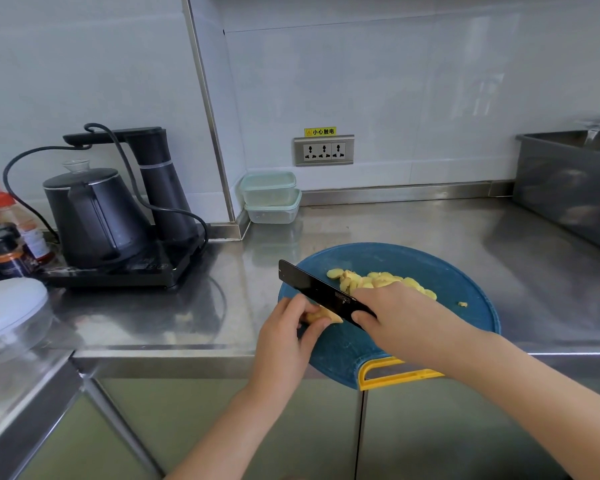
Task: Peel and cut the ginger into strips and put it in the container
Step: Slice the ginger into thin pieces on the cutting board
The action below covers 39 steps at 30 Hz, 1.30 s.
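A round blue cutting board (430, 265) with a yellow handle lies on the steel counter. My left hand (288, 337) pinches a peeled ginger piece (321, 315) at the board's left edge. My right hand (399, 317) grips a black knife (312, 287), blade angled up-left and resting against the ginger piece. A pile of yellow ginger slices (371, 280) lies behind my right hand, partly hidden by it. Two stacked clear containers (271, 197) with pale green lids stand in the back corner.
A black kettle (90, 216) and its water-dispenser base (136, 268) stand left of the board. Sauce bottles (7, 237) and a white-lidded glass bowl (11, 313) are at far left. A steel sink (568, 188) sits at right. A wall socket (324, 150) is behind.
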Tool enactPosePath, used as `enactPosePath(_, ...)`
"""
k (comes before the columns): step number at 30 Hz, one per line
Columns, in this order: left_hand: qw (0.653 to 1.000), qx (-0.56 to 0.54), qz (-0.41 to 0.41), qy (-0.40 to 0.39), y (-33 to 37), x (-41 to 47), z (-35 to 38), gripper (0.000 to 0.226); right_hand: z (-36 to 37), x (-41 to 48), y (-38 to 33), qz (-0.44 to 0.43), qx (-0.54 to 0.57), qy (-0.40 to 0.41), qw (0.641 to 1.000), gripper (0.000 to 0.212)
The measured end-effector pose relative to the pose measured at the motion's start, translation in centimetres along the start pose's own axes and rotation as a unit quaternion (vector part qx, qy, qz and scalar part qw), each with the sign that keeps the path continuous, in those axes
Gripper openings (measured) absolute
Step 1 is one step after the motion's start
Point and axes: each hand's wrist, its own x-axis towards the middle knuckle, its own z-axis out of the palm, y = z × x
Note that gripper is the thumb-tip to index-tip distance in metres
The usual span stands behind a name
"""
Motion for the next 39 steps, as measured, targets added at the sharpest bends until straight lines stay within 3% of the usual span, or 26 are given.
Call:
enactPosePath(14, 1.000, 0.004, -0.001, 0.011, 0.0, -0.1, 0.0, 0.012, -0.1, 0.3, 0.1, 0.038, 0.069, -0.046, 0.996, 0.027)
enactPosePath(25, 1.000, -0.008, -0.007, -0.007, 0.2, 0.1, -0.3, 0.009, -0.5, 0.7, -0.1, 0.025, -0.020, -0.050, 0.998, 0.029)
enactPosePath(39, 0.998, 0.020, 0.022, 0.061, 0.0, -0.3, 0.5, 0.013, 1.0, 0.4, -0.3, 0.015, -0.037, -0.066, 0.997, 0.031)
